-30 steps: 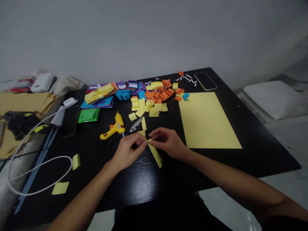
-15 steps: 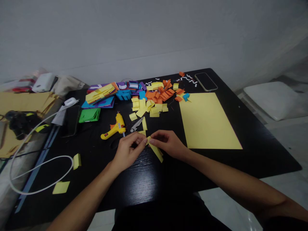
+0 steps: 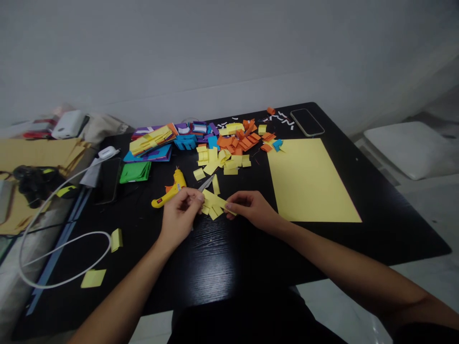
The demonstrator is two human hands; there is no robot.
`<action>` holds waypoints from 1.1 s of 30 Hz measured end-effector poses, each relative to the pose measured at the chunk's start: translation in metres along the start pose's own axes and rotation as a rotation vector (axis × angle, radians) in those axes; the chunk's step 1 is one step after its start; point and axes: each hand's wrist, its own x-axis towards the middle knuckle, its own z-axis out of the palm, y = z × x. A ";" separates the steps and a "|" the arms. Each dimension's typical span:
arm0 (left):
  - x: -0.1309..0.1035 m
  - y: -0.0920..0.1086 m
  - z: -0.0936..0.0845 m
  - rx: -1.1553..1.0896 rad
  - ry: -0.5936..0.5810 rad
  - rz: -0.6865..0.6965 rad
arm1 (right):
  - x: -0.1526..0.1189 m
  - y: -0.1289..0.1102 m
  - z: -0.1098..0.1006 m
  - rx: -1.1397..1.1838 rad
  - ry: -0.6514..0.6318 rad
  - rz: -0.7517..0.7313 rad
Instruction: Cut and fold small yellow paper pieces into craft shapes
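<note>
A yellow paper strip (image 3: 217,200) stretches between my two hands above the table. My left hand (image 3: 182,210) pinches its left end, and the fingertips of my right hand (image 3: 251,209) close on its right end. Small yellow paper pieces (image 3: 214,211) show just under the strip. Beyond my left hand, the scissors (image 3: 207,183) show only their blades; the handles are hidden. A yellow glue gun (image 3: 174,187) lies to the left, partly covered by my left hand. Folded yellow pieces (image 3: 231,165) and orange pieces (image 3: 240,142) are heaped farther back.
On the right lies a large yellow sheet (image 3: 310,181), with a phone (image 3: 307,122) behind it. Stacked coloured paper (image 3: 150,143) and a green bundle (image 3: 135,172) sit at the back left. A white cable (image 3: 64,286) loops near two loose yellow pieces (image 3: 93,278).
My hands have moved apart, my left hand shifting left. The strip, which hung down to the right from pinched fingers, now spans both hands.
</note>
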 end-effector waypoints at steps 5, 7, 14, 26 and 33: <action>0.007 0.003 -0.010 0.025 -0.152 0.010 | -0.001 0.001 0.000 -0.090 0.030 -0.095; 0.007 0.006 -0.009 0.072 -0.229 0.036 | -0.004 0.002 0.001 -0.205 0.025 -0.137; -0.001 0.010 0.000 0.203 -0.392 0.014 | -0.008 0.004 0.003 -0.185 0.117 -0.188; -0.009 0.009 0.011 0.034 -0.457 -0.124 | -0.011 0.004 0.008 -0.104 0.164 -0.243; -0.008 0.018 0.013 -0.197 -0.425 -0.279 | -0.013 0.002 0.009 -0.129 0.185 -0.331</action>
